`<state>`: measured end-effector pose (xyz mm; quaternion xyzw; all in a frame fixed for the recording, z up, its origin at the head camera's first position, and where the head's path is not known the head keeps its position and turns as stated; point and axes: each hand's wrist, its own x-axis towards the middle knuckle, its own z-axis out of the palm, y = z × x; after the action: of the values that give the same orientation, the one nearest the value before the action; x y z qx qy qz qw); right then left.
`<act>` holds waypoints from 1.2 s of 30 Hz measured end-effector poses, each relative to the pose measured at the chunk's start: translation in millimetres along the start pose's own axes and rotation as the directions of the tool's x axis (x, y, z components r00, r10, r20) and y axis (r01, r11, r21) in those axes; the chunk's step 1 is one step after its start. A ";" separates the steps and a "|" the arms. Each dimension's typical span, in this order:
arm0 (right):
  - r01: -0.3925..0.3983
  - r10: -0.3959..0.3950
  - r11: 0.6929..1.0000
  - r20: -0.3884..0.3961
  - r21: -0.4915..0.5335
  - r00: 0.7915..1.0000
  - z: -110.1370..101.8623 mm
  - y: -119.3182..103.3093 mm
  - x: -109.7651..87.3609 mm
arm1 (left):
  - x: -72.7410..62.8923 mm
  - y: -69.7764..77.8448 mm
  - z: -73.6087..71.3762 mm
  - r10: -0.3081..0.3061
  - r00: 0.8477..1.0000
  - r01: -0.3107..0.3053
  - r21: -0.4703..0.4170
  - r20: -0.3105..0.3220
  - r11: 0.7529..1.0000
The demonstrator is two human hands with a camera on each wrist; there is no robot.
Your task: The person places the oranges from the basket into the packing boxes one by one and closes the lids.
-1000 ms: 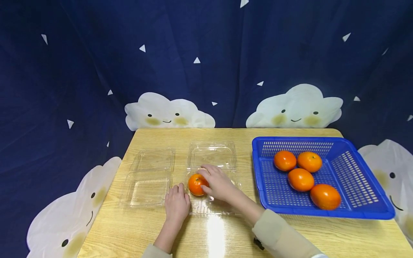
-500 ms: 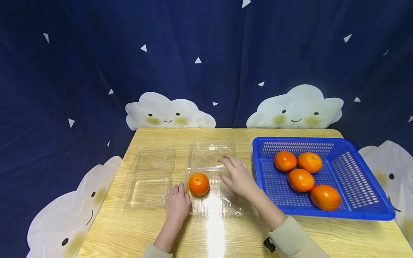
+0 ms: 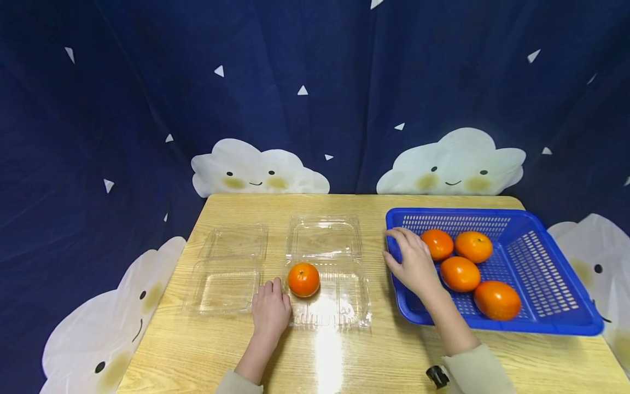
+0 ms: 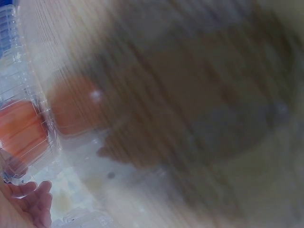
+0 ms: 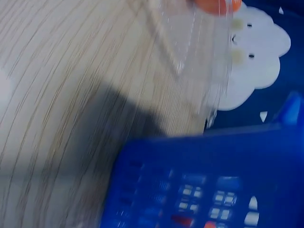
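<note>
A shiny round orange fruit (image 3: 303,279) with a small stem mark sits in the left part of the open clear plastic clamshell container (image 3: 344,298). My left hand (image 3: 270,309) rests at that container's left edge, fingers relaxed, holding nothing. In the left wrist view its fingers (image 4: 40,202) are beside the clear plastic wall, the fruit (image 4: 21,128) showing through. My right hand (image 3: 415,265) is over the left rim of the blue basket (image 3: 566,284), fingers spread and loosely bent around nothing. Several orange fruits (image 3: 459,274) lie in the basket, one partly hidden behind this hand.
A second clear clamshell (image 3: 226,287) lies open on the left of the wooden table (image 3: 167,350). Behind the table hangs a dark blue curtain (image 3: 315,49) with clouds and triangles. A black strap piece (image 3: 437,376) shows by the right sleeve.
My right hand has let go of the fruit in the container and moved right to the basket's left rim. The fruit stays in the container; the left hand has stayed put.
</note>
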<state>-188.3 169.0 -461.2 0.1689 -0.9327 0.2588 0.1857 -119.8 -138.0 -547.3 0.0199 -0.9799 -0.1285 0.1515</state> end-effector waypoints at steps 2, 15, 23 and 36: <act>-0.028 0.028 1.000 -0.010 0.000 1.000 -4.8 8.6 -2.8 | 0.1 0.2 -0.3 -0.002 1.000 0.002 0.000 0.004 1.000; -0.187 0.187 0.981 -0.001 -0.050 0.982 -25.4 50.7 -26.9 | 1.2 0.1 -0.4 -0.006 1.000 0.006 -0.001 0.002 1.000; -0.227 0.229 0.968 0.005 -0.106 0.973 -33.5 68.9 -43.4 | 0.8 0.0 0.4 -0.005 1.000 0.005 -0.003 0.000 1.000; -0.250 0.259 0.954 0.034 -0.165 0.965 -36.7 89.6 -59.4 | 0.5 0.3 0.4 -0.009 1.000 0.009 -0.005 0.003 1.000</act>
<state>-163.7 274.5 -495.4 0.0392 -0.9691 0.2007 0.1379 -120.5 -137.7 -547.5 0.0238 -0.9796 -0.1319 0.1495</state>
